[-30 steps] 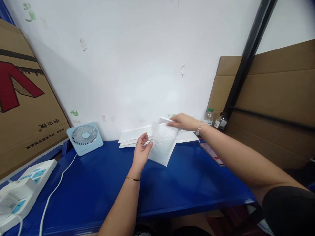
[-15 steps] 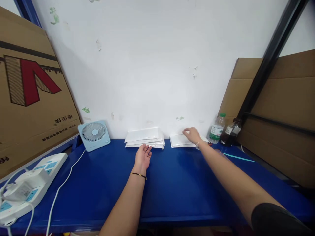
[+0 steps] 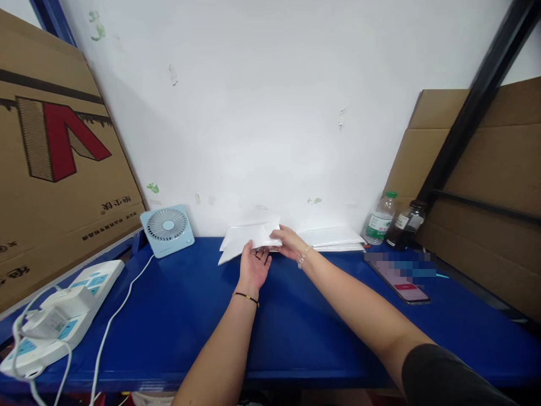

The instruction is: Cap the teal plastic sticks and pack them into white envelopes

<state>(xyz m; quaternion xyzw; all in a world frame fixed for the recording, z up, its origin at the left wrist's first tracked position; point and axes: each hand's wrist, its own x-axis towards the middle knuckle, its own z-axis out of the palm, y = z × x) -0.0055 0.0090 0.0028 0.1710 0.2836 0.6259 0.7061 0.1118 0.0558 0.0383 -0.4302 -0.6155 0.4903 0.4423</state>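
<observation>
A white packet (image 3: 245, 242) is tilted up in front of the left stack of white packets (image 3: 232, 230), its left corner pointing toward me. My right hand (image 3: 288, 242) pinches its right end, thumb on top. Under its lower edge lies my left hand (image 3: 255, 268), palm up, with the thumb against the packet and the fingers curled beneath. More white packets (image 3: 333, 237) lie in a low pile to the right, against the wall.
On the left are a blue fan (image 3: 168, 230), a white power strip (image 3: 63, 316) with cables and a big carton (image 3: 54, 169). At right stand a clear bottle (image 3: 379, 223) and a dark bottle (image 3: 406, 225), with a phone (image 3: 399, 279) nearer on the blue table (image 3: 321, 338).
My right hand has moved left from the right pile to the left stack and now grips a packet. My left hand has come to its lower edge. The phone has come into view.
</observation>
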